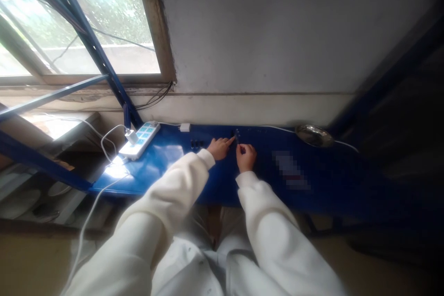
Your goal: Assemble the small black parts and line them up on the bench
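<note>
My left hand (219,149) is over the blue tabletop, its index finger stretched toward a cluster of small pale pieces (237,133). Whether the fingertip touches them cannot be made out. Close by on the right, my right hand (246,157) is closed in a pinch, thumb and index finger together just below the same pieces. What sits in that pinch is too small to name. Several small dark pieces (197,144) stand in a short row left of my left hand.
A white power strip (140,141) with a plugged-in charger (131,136) lies at the table's left end, its cable trailing off the front. A white adapter (185,127) and a shiny metal dish (314,135) sit along the back edge. Blue metal posts flank the table (222,185).
</note>
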Demonstrator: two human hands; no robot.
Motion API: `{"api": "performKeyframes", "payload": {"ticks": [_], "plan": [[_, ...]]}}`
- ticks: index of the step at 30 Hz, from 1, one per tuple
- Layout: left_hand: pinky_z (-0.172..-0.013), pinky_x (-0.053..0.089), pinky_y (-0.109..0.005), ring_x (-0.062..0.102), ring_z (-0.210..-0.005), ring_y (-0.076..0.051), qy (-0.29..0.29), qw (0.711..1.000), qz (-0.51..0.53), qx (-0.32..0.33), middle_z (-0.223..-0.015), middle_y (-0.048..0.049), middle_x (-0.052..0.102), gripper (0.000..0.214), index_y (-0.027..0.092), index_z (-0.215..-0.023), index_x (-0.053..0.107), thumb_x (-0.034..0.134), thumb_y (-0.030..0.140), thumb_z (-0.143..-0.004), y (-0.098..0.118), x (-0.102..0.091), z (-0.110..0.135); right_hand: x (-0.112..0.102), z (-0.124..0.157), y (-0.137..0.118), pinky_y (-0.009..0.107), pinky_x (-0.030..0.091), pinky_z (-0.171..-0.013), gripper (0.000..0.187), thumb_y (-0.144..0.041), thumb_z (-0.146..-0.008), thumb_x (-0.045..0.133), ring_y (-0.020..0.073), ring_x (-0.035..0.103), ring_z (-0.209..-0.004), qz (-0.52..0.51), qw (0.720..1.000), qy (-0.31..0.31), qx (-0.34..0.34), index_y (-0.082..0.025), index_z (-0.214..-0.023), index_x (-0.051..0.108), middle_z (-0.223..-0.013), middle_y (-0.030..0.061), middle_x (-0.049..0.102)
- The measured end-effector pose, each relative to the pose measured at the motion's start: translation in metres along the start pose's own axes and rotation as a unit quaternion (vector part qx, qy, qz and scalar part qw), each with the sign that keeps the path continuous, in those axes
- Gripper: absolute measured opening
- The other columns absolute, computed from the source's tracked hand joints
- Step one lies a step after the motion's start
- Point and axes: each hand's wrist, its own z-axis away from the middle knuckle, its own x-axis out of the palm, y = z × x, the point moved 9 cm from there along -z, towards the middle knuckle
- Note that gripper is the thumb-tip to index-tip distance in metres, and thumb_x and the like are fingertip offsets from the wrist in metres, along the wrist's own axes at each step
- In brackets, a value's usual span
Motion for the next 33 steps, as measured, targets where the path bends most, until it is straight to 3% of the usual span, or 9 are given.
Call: {"api": "performKeyframes", "payload": {"ticks": [4,9,14,18,25,29,33], "plan": [[-0.085,0.037,-0.042,0.048,-0.107,-0.027,0.033,0.997,0.017,-0.064,-0.124,-0.0153,0.048,0.059,0.018,-0.141,0.019,0.035,0.016,-0.084,0.005,0.017,-0.014,0.001,0.000,0.002,0.032,0.037,-0.068,0.022,-0.030,-0.081,0.045,0.0189,0.052,-0.071,-0.003,1.000,-0.007,0.013,-0.018,-0.070,0.059,-0.072,0.0078,0.061],[-0.084,0.037,-0.042,0.051,-0.102,-0.027,0.067,0.994,0.027,-0.086,-0.113,-0.0169,0.054,0.042,0.012,-0.126,0.043,0.036,0.013,-0.085,0.001,0.020,-0.027,0.002,-0.002,0.007,0.034,0.035,-0.070,0.020,-0.029,-0.079,0.046,0.0209,0.052,-0.075,-0.009,0.998,-0.015,0.055,-0.017,-0.073,0.061,-0.076,0.0092,0.062],[-0.078,0.042,-0.034,0.056,-0.090,-0.022,0.114,0.986,0.053,-0.113,-0.097,-0.0119,0.061,0.025,0.015,-0.101,0.059,0.039,0.014,-0.085,-0.010,0.014,-0.026,0.006,-0.007,0.020,0.035,0.032,-0.071,0.020,-0.026,-0.076,0.047,0.0234,0.050,-0.082,0.045,0.994,-0.019,0.101,-0.017,-0.084,0.063,-0.083,0.0099,0.062],[-0.072,0.045,-0.029,0.059,-0.082,-0.018,0.176,0.961,0.148,-0.154,-0.093,-0.0078,0.064,0.020,0.018,-0.094,0.062,0.045,0.016,-0.083,-0.024,0.009,-0.005,0.019,-0.010,0.032,0.040,0.030,-0.073,0.023,-0.028,-0.075,0.049,0.0263,0.047,-0.087,0.100,0.987,-0.057,0.116,-0.016,-0.086,0.064,-0.089,0.0128,0.060],[-0.066,0.048,-0.026,0.058,-0.067,-0.013,0.348,0.865,0.305,-0.192,-0.083,-0.0048,0.065,0.011,0.016,-0.086,0.061,0.055,0.021,-0.078,-0.045,0.005,0.056,0.047,-0.018,0.050,0.047,0.029,-0.076,0.027,-0.040,-0.074,0.053,0.0283,0.044,-0.089,0.107,0.981,-0.110,0.115,-0.016,-0.071,0.065,-0.084,0.0139,0.057],[-0.060,0.048,-0.025,0.057,-0.062,-0.011,0.391,0.834,0.343,-0.187,-0.081,-0.0050,0.064,0.012,0.016,-0.085,0.060,0.054,0.024,-0.078,-0.049,0.011,0.071,0.058,-0.024,0.052,0.048,0.029,-0.076,0.028,-0.042,-0.074,0.054,0.0279,0.044,-0.089,0.108,0.979,-0.125,0.121,-0.016,-0.071,0.064,-0.083,0.0130,0.056],[-0.060,0.048,-0.026,0.057,-0.063,-0.011,0.404,0.823,0.352,-0.190,-0.081,-0.0053,0.064,0.014,0.017,-0.085,0.059,0.053,0.027,-0.078,-0.049,0.012,0.075,0.061,-0.026,0.054,0.047,0.030,-0.076,0.023,-0.039,-0.072,0.058,0.0268,0.045,-0.088,0.117,0.973,-0.139,0.141,-0.017,-0.070,0.065,-0.082,0.0113,0.056]]}}
